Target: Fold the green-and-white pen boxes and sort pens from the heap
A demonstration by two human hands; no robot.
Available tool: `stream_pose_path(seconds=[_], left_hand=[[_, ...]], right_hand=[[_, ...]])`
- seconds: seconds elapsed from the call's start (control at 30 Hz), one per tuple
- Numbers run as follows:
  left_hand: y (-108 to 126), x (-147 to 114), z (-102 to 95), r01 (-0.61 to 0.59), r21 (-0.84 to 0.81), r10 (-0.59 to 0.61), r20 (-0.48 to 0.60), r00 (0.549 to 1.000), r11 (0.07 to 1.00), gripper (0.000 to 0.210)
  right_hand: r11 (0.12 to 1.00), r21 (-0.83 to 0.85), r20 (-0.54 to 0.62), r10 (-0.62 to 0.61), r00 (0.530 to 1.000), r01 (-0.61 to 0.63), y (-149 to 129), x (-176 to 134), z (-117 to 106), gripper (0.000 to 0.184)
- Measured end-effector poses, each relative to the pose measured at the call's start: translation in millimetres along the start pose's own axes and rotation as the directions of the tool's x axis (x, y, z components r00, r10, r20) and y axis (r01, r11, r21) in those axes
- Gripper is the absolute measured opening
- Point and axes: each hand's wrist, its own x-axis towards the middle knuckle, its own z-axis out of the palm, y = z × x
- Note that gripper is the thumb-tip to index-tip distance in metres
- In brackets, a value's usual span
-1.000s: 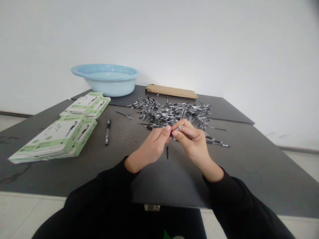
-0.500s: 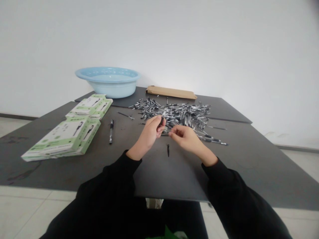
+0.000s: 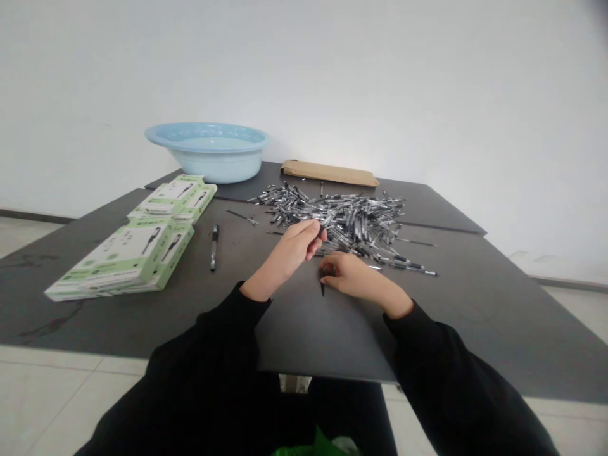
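My left hand (image 3: 299,247) is closed around a pen (image 3: 323,230) with a black grip, its front end pointing toward the pile. Most of that pen is hidden in the fingers. Lower and to the right, my right hand (image 3: 354,273) has its thumb and fingertips around the upper end of a small black pen cap (image 3: 323,289), whose narrow end still points down at the table. Just beyond both hands lies a big heap of clear and black pens (image 3: 361,218). A single pen (image 3: 214,248) lies apart, left of my left hand.
Green and white pen boxes (image 3: 116,253) are stacked on the left of the dark table (image 3: 456,329). A light blue basin (image 3: 218,166) stands behind them. Flat brown cardboard (image 3: 330,173) lies behind the heap. Thin loose parts (image 3: 241,216) lie left of it.
My right hand has moved down from beside the left hand to the black cap on the table, and its fingers have closed on it. The left hand has shifted slightly right, keeping the pen.
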Motion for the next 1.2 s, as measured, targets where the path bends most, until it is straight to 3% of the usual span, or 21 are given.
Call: stream_pose_path(seconds=[0.13,0.43,0.67,0.83,1.07,1.2], left_hand=[[-1,-1,3.7,-0.035,0.071,0.033,0.033,0.999,0.997,0.034],[-3,1,3.8,-0.044,0.146,0.048,-0.023,0.999,0.988,0.03],[-4,2,3.7,0.001,0.146,0.01,-0.073,0.997,0.989,0.015],[-1,0,5.0,0.028,0.163,-0.024,-0.027,0.999,0.986,0.01],[-3,0,6.6,0.037,0.134,-0.038,0.005,0.999,0.99,0.017],[-7,0,8.0,0.049,0.13,-0.05,0.009,0.999,0.99,0.022]], right_hand=[[0.999,0.026,-0.008,-0.04,0.999,0.04,-1,2,5,0.011],[0.998,0.067,-0.06,-0.015,0.998,0.019,-8,1,5,0.009],[0.94,0.338,-0.177,0.016,0.984,0.045,-12,-2,-12,0.01],[0.886,0.458,-0.226,0.042,0.973,0.068,-6,-4,-25,0.012],[0.884,0.437,-0.497,0.083,0.864,0.166,-1,-1,-32,0.021],[0.852,0.499,-0.552,0.172,0.816,0.158,0,-1,-37,0.019]])
